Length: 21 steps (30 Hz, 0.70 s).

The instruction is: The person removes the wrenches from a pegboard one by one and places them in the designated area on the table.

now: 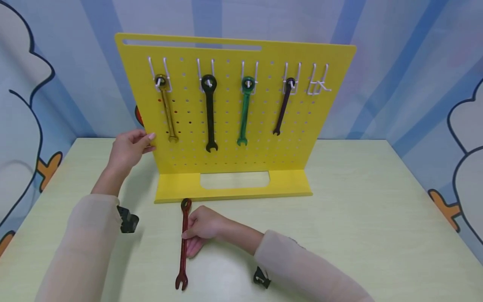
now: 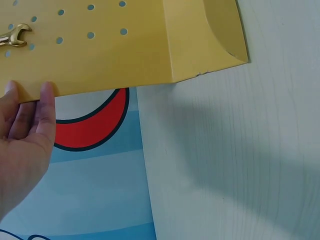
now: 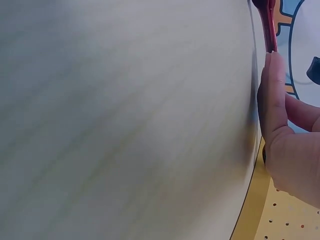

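My right hand pinches a red combination wrench by the middle of its shaft. The wrench's ring end points toward the board and its open jaw toward me; part of the red shaft also shows past the fingers in the right wrist view. With thumb in front and fingers behind, my left hand holds the left edge of a yellow pegboard stand. From its white hooks hang a gold wrench, a black wrench, a green wrench and a dark purple wrench.
Another white hook is fixed at the board's upper right. The stand's yellow foot rests on the pale wooden table. Behind it hangs a blue patterned backdrop. A black camera sits at my left wrist.
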Tool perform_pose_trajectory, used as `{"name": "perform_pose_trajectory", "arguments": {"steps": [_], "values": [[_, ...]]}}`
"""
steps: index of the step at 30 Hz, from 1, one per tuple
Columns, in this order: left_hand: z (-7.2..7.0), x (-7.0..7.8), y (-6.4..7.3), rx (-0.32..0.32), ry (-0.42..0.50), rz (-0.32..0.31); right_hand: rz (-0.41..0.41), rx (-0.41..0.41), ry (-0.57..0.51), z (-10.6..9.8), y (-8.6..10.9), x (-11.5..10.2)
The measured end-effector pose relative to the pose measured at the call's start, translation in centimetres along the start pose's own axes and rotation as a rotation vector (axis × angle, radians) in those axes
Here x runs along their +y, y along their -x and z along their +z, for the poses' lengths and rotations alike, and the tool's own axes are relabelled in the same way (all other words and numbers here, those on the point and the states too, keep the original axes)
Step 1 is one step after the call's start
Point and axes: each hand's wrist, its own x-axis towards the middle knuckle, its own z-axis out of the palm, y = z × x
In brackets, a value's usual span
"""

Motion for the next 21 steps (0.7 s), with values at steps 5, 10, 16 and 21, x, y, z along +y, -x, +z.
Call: {"name": "perform_pose_trajectory", "arguments": {"steps": [5, 10, 16, 21], "values": [[0.03, 0.03, -0.04, -0.004, 0.002, -0.002, 0.007, 0.003, -0.017, 0.16, -0.16, 0.15], [0.0, 0.04, -0.05, -0.009, 0.002, -0.005, 0.013, -0.002, -0.044, 0.15, -0.13, 0.15], [0.01, 0.13, -0.04, -0.01, 0.004, -0.014, 0.008, -0.008, -0.067, -0.07, 0.02, 0.23], [-0.06, 0.11, -0.04, -0.014, 0.007, -0.014, -0.013, -0.003, -0.073, -0.4, 0.2, 0.38]]}}
